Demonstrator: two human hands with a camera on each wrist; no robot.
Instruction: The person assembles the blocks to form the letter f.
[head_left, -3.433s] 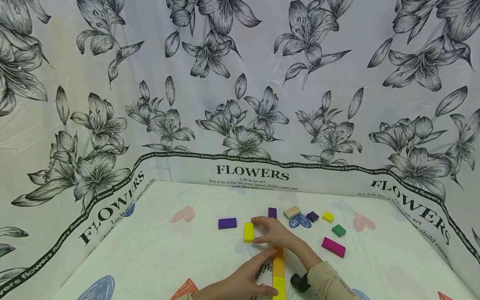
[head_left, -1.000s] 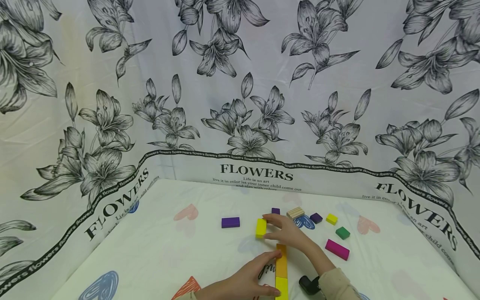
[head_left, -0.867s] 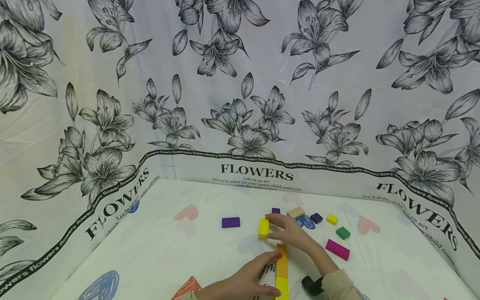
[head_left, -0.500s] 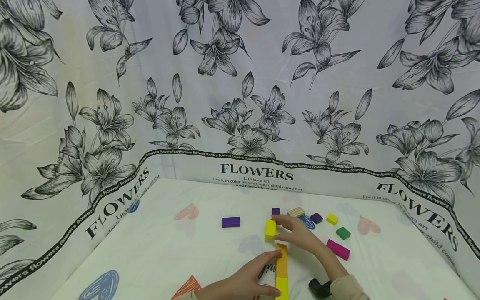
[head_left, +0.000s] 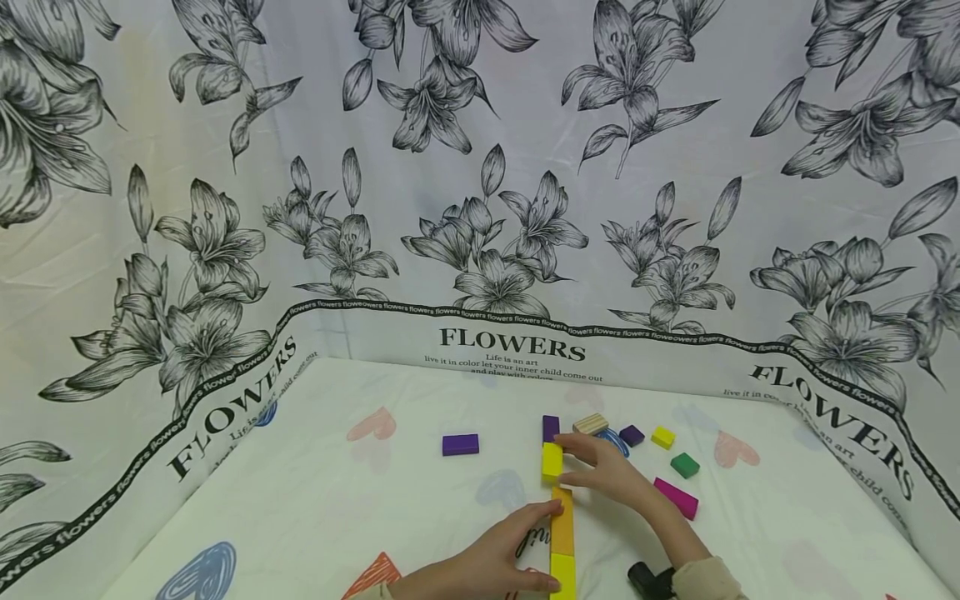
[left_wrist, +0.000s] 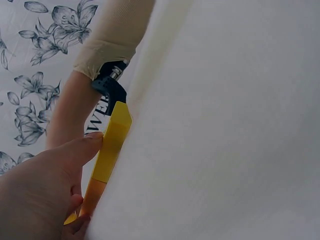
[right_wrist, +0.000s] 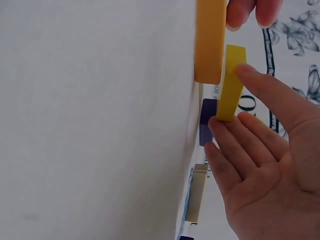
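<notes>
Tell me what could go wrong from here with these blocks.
The yellow block in the right hand is very near the far end of the orange block; a bump could knock the orange one crooked. A purple block lies just beyond the yellow one and might get nudged. The left hand is right at the orange block, so a twitch there could shift it too.

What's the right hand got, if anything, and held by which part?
The right hand holds a yellow block by its two ends: thumb near one, fingertips at the other.
</notes>
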